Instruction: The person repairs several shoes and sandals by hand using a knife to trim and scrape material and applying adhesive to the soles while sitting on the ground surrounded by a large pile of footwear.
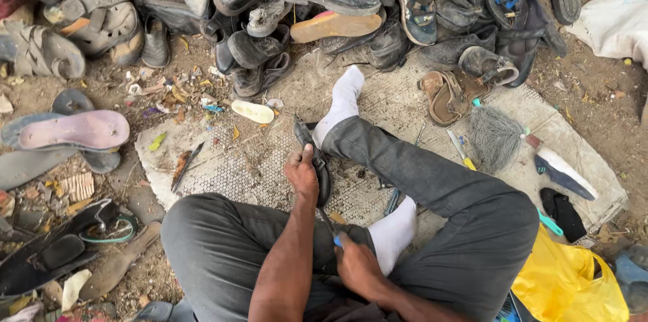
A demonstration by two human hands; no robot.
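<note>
Hands (302, 172) (356, 264) on black shoe (320, 172), amid crowding shoe pile (324, 5).

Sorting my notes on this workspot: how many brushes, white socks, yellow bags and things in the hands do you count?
Grey brush: 1
White socks: 2
Yellow bag: 1
Black shoe under left hand: 1
Thin tool in right hand: 1
Total: 6

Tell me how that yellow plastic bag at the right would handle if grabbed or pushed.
The yellow bag looks crumpled and thin, so it would probably be floppy and sag from wherever it is gripped. Its glossy folds suggest a slippery surface. It bulges somewhat, so it may hold something; its weight cannot be judged. It seems unlikely to roll.
</note>
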